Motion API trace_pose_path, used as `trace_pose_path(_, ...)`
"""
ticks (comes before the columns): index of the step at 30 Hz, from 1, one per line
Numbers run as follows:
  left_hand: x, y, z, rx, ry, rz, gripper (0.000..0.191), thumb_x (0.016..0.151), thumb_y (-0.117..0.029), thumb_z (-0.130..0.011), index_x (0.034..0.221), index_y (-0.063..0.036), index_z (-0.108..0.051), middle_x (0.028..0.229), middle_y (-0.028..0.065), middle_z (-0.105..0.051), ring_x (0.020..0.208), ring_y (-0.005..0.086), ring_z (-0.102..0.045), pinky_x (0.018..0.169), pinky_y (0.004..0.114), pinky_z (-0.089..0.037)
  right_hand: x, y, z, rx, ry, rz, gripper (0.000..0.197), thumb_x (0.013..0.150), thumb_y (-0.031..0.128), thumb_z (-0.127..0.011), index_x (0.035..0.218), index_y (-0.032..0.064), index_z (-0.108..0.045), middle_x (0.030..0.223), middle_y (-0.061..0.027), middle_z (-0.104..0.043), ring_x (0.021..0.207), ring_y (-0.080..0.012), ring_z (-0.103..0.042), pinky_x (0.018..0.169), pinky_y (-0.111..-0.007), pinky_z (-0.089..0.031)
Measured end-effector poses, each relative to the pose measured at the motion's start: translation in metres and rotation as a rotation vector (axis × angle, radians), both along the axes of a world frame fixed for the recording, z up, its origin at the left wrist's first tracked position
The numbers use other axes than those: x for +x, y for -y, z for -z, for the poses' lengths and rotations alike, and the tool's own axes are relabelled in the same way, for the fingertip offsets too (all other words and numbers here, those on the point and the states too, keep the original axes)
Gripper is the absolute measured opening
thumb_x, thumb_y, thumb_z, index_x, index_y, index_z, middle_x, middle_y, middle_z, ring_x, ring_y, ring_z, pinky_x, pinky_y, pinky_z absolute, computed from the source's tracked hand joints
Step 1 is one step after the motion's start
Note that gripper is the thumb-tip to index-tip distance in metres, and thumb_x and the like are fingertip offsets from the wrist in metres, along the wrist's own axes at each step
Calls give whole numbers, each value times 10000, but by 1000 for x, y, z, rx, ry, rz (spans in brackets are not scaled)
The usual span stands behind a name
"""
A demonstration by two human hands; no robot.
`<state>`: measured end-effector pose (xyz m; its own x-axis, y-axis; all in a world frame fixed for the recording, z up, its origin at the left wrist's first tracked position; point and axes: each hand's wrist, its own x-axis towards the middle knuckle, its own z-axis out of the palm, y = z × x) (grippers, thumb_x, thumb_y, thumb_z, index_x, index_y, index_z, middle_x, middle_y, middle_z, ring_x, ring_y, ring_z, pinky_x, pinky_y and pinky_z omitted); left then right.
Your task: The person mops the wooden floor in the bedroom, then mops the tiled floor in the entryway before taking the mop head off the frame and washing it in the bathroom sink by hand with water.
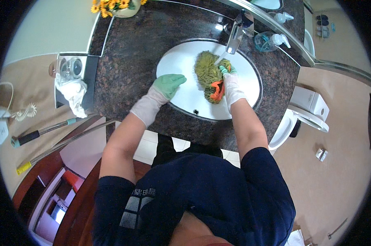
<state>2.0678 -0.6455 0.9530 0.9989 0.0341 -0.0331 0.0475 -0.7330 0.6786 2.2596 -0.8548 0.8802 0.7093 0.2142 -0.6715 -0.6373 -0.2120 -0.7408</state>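
A green, shaggy mop head with an orange part (207,69) lies in the white oval sink (182,103). Water runs from the chrome faucet (234,38) onto its upper right side. My right hand (230,77), in a green and white glove, grips the right edge of the mop head beneath the stream. My left hand (169,85), gloved likewise, hovers at the sink's left rim with its fingers together and nothing visible in it; its palm side is hidden.
A soap pump bottle (265,42) stands right of the faucet, below a mirror. Yellow flowers in a pot (125,9) are at the top left. Glasses (71,67) and a white cloth (73,93) sit left of the dark stone counter (127,61). Two poles lean at lower left; a toilet (305,104) is right.
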Motion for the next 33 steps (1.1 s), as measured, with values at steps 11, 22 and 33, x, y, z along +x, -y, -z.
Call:
trace_pose_path(11, 55, -2, 30, 11, -310, 109, 268, 805, -60, -516, 1047, -72, -630, 1042, 123, -651, 949, 309, -625, 821, 394, -510, 50, -6, 48, 45, -109, -106, 312, 807, 93, -684, 1105, 66, -596, 848, -3, -635, 715, -143, -561, 663, -299, -455)
trace_pose_path(22, 52, -29, 22, 9, -431, 129, 262, 788, -36, -482, 1009, -110, -601, 960, 81, -645, 867, 294, -623, 755, 392, -513, 14, 2, -9, -165, -4, 118, 508, 820, 135, -709, 1265, 6, -501, 1080, -91, -639, 970, -203, -598, 876, -333, -461)
trace_pose_path(33, 80, -18, 69, 388, -728, 160, 743, 858, -293, -493, 1494, -110, -155, 1566, 106, -60, 1444, 298, -21, 1170, 391, 13, -52, 38, -12, -620, -101, -418, 773, 778, 180, -753, 1415, 69, -330, 1232, -145, -592, 1110, -250, -583, 958, -299, -445)
